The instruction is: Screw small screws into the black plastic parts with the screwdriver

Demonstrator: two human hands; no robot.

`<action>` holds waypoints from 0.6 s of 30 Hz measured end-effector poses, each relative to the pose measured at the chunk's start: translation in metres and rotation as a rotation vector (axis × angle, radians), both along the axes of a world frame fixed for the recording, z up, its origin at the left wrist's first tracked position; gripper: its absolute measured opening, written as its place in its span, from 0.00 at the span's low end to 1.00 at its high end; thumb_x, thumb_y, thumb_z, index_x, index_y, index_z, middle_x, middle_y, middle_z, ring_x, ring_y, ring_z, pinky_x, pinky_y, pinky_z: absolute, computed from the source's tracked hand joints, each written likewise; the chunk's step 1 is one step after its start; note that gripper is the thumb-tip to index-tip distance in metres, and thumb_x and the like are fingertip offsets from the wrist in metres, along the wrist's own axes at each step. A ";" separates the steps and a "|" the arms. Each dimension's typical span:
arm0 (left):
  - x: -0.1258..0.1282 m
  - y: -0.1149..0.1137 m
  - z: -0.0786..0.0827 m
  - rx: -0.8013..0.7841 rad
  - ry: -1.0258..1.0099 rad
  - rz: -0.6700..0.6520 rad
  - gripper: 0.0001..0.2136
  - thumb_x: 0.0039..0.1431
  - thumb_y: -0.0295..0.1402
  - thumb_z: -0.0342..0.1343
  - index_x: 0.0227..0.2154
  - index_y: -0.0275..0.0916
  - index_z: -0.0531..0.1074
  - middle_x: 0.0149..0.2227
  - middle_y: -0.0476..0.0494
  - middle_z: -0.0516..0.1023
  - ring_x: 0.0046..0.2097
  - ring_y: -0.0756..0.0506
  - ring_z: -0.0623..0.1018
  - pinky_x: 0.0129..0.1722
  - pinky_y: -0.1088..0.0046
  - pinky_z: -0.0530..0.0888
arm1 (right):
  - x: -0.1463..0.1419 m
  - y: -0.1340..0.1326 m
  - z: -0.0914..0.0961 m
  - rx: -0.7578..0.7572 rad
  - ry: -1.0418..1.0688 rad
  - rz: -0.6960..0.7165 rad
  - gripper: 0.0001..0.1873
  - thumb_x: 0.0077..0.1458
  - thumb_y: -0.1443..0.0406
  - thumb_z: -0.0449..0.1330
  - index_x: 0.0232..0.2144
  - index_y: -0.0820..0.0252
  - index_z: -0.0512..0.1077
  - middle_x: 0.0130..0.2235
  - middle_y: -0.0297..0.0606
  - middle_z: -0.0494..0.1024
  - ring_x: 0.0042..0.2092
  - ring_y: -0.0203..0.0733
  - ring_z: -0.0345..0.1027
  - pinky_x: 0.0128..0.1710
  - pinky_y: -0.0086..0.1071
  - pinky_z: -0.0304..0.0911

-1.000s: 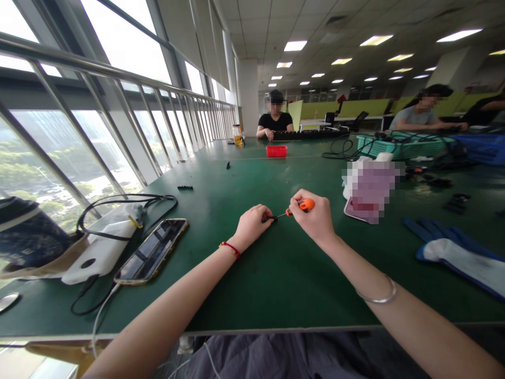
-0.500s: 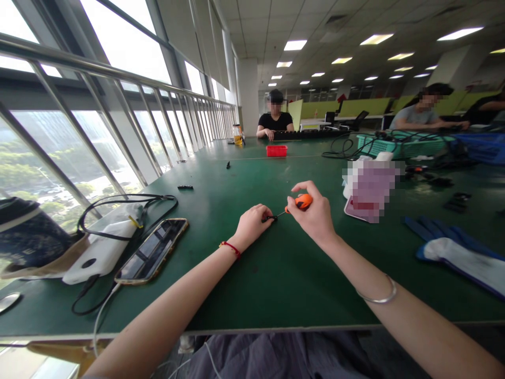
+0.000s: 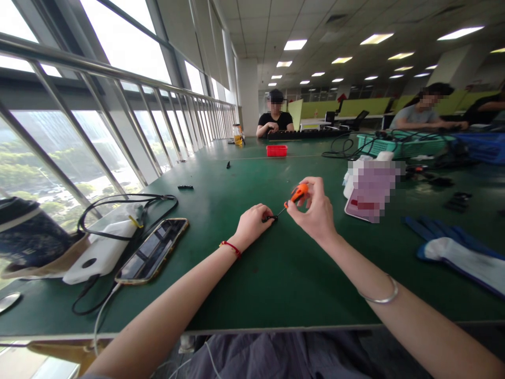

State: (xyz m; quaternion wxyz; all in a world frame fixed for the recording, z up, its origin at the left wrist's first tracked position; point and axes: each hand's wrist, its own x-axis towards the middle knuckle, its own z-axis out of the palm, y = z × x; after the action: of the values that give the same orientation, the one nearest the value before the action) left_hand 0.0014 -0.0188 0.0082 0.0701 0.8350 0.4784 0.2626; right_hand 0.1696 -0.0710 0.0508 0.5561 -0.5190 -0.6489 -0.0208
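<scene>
From my remote seat I see the left hand (image 3: pixel 252 223) low on the green table (image 3: pixel 252 295), its fingers closed on one small black part (image 3: pixel 273 217), which juts from the fingertips toward the right. The right hand (image 3: pixel 315 216) grips one orange-and-black screwdriver (image 3: pixel 297 193), thumb and fingers closed on the handle, which tilts up and away to the right. Its thin shaft slopes down leftward to the black part, just beyond the left fingertips; whether the tip sits in a screw is too small for me to tell. I count two loose black pieces farther off to the left, one flat (image 3: pixel 185 187) and one (image 3: pixel 228 165) beyond it, and one red tray (image 3: pixel 276 152) at the far middle. One dark-screened phone (image 3: pixel 153 250) lies near left. To the right I count two baskets, one teal (image 3: pixel 369 146) and one blue (image 3: pixel 479 147), on the far side.
</scene>
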 end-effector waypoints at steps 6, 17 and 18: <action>-0.001 0.001 -0.002 0.038 0.002 -0.024 0.04 0.53 0.31 0.54 0.31 0.40 0.71 0.34 0.47 0.74 0.36 0.47 0.73 0.35 0.73 0.69 | 0.003 0.001 0.000 -0.034 -0.054 -0.099 0.13 0.52 0.53 0.52 0.29 0.55 0.64 0.18 0.28 0.65 0.21 0.37 0.61 0.22 0.28 0.50; 0.000 -0.003 0.001 0.070 0.005 -0.020 0.03 0.52 0.32 0.55 0.30 0.40 0.72 0.34 0.48 0.74 0.36 0.47 0.74 0.36 0.72 0.69 | 0.005 -0.001 -0.003 0.075 -0.174 -0.102 0.10 0.50 0.56 0.54 0.32 0.56 0.65 0.21 0.30 0.69 0.22 0.37 0.64 0.23 0.28 0.52; 0.000 -0.002 0.001 0.070 0.007 -0.021 0.04 0.52 0.32 0.55 0.30 0.40 0.72 0.34 0.48 0.74 0.36 0.47 0.74 0.37 0.72 0.69 | 0.005 0.000 -0.003 0.067 -0.172 -0.098 0.11 0.52 0.55 0.53 0.29 0.56 0.65 0.20 0.30 0.69 0.21 0.37 0.63 0.22 0.28 0.51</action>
State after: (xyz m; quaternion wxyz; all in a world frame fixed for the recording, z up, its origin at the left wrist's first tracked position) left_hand 0.0016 -0.0212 0.0090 0.0418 0.8428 0.4603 0.2757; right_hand 0.1745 -0.0714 0.0478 0.5135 -0.5277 -0.6670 -0.1140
